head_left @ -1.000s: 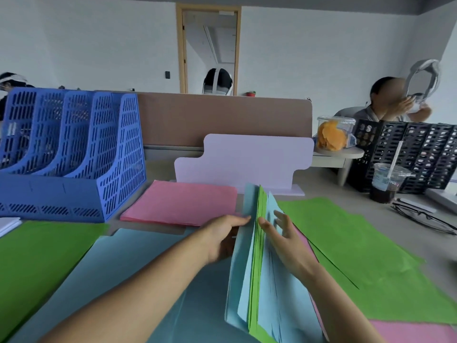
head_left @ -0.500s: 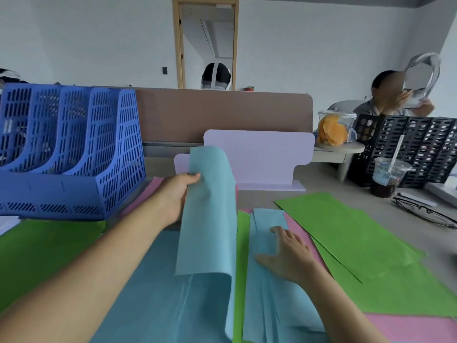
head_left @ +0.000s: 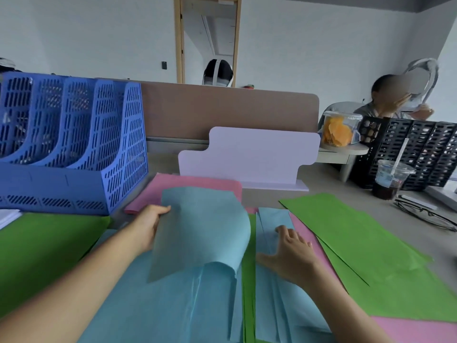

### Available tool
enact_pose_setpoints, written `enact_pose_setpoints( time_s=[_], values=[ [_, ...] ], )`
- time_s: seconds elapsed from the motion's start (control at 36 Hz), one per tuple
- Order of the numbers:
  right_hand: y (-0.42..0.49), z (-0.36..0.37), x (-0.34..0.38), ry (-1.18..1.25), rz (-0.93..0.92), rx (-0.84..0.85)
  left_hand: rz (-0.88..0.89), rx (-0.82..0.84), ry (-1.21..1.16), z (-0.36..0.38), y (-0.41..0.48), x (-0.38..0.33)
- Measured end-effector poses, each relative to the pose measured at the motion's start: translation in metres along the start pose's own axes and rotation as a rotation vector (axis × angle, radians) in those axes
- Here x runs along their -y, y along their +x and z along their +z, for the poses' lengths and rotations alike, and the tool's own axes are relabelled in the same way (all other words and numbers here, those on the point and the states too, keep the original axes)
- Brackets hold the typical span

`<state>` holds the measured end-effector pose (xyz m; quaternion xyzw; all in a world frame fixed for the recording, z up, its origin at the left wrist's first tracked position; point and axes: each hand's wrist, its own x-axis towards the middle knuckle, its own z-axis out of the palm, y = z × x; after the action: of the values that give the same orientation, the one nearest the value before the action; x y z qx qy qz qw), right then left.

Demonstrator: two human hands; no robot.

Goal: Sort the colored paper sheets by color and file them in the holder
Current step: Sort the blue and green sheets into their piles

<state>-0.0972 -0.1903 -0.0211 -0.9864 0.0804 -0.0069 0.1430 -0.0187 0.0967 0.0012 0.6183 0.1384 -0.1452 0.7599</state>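
Grey desk [head_left: 321,186] strewn with paper, my left hand [head_left: 148,226] pinching a blue sheet [head_left: 205,226] by its left edge, sheet arched over, my right hand [head_left: 289,253] flat on the blue pile [head_left: 272,216], fingers spread, holder [head_left: 74,144] far left

left hand [head_left: 148,226] lifting blue sheet [head_left: 200,231], blue holder [head_left: 74,144]
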Motion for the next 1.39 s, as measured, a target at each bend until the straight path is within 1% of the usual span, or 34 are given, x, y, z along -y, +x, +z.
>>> enact_pose_setpoints(
  time_s=[0.08, 0.17, 0.22, 0.33, 0.47, 0.58, 0.64, 0.69, 0.72, 0.78, 0.83, 0.86, 0.92, 0.97, 1.03, 1.08, 1.11, 1.17, 1.19, 1.25, 1.33, 1.36, 1.39],
  values=[
    [0.002, 0.002, 0.004, -0.025, 0.018, -0.016, 0.048, 0.003, 0.047, -0.005, 0.000, 0.003],
    [0.002, 0.001, 0.008, -0.039, 0.037, -0.025, 0.168, 0.023, 0.079, -0.002, -0.001, 0.008],
    [0.004, 0.001, 0.012, -0.048, 0.055, -0.019, 0.210, 0.039, 0.067, -0.001, -0.002, 0.010],
    [0.008, -0.004, 0.020, -0.076, 0.079, -0.011, 0.197, 0.130, -0.010, -0.010, 0.000, 0.012],
    [0.016, -0.018, 0.031, -0.204, 0.094, -0.001, 0.234, 0.200, -0.095, -0.020, 0.007, 0.007],
    [0.018, -0.039, 0.042, -0.373, 0.190, -0.054, 0.130, 0.245, -0.140, -0.025, 0.009, 0.001],
    [0.024, -0.052, 0.043, -0.374, 0.200, -0.048, 0.102, 0.245, -0.131, -0.024, 0.008, 0.001],
    [0.035, -0.068, 0.043, -0.242, 0.193, -0.017, 0.067, 0.222, -0.095, -0.024, 0.008, 0.004],
    [0.041, -0.078, 0.043, -0.111, 0.191, 0.006, 0.038, 0.212, -0.075, -0.023, 0.008, 0.006],
    [0.048, -0.098, 0.046, 0.242, 0.218, 0.019, 0.012, 0.196, -0.016, -0.021, 0.009, 0.007],
    [0.051, -0.115, 0.049, 0.566, 0.217, -0.012, 0.056, 0.186, 0.051, -0.019, 0.009, 0.006],
    [0.051, -0.121, 0.052, 0.687, 0.199, -0.018, 0.080, 0.176, 0.072, -0.018, 0.009, 0.005],
    [0.048, -0.127, 0.060, 0.882, 0.156, 0.015, 0.093, 0.164, 0.069, -0.019, 0.012, 0.005],
    [0.044, -0.130, 0.070, 1.043, 0.110, 0.081, 0.095, 0.191, 0.059, -0.021, 0.014, 0.005],
    [0.041, -0.134, 0.079, 1.149, 0.079, 0.184, 0.087, 0.218, 0.050, -0.022, 0.014, 0.005],
    [0.039, -0.135, 0.084, 1.185, 0.081, 0.271, 0.079, 0.230, 0.041, -0.023, 0.013, 0.005],
    [0.040, -0.133, 0.086, 1.188, 0.101, 0.276, 0.073, 0.228, 0.040, -0.022, 0.012, 0.005],
    [0.044, -0.127, 0.088, 1.167, 0.145, 0.212, 0.058, 0.223, 0.048, -0.022, 0.010, 0.005],
    [0.046, -0.124, 0.090, 1.169, 0.146, 0.187, 0.049, 0.218, 0.046, -0.021, 0.010, 0.005],
    [0.049, -0.119, 0.092, 1.221, 0.097, 0.221, 0.024, 0.218, 0.001, -0.023, 0.011, 0.007],
    [0.051, -0.120, 0.093, 1.426, -0.003, 0.330, 0.003, 0.263, -0.047, -0.024, 0.011, 0.007],
    [0.054, -0.121, 0.093, 1.484, -0.021, 0.320, 0.012, 0.275, -0.047, -0.022, 0.009, 0.005],
    [0.056, -0.123, 0.094, 1.526, -0.024, 0.301, 0.040, 0.239, -0.033, -0.022, 0.011, 0.004]
  ],
)
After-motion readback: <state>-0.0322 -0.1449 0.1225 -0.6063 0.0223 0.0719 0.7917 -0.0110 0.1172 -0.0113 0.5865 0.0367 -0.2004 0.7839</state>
